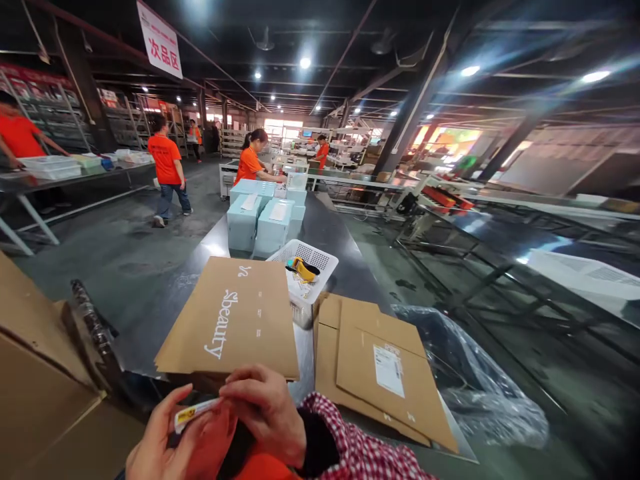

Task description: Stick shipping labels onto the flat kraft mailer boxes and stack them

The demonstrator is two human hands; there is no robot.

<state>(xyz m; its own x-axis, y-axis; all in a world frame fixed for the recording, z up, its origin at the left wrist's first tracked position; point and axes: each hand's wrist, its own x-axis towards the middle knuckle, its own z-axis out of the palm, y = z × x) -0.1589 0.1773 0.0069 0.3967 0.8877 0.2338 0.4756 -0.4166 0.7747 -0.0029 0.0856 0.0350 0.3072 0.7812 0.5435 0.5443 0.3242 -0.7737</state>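
Here we go: my left hand [156, 440] is clamped on a slim white tube [201, 409], thumb and fingers round its yellow-labelled end; my right hand [273, 412] meets the other end, though whether it grips or merely touches, I cannot tell; the tube is at six o'clock in my view, held up at the near end of the metal table [355, 250]; best to steady it with the left, press lightly, and let the right fingertips work alone; from my hands, the "Sbeauty" carton [235, 313] crowds twelve, little knuckle room there; perforated basket [327, 261] at one, pale blue boxes [243, 227] beyond the carton; flattened cartons [350, 360] near half past two, clear plastic wrap [500, 407] at three.
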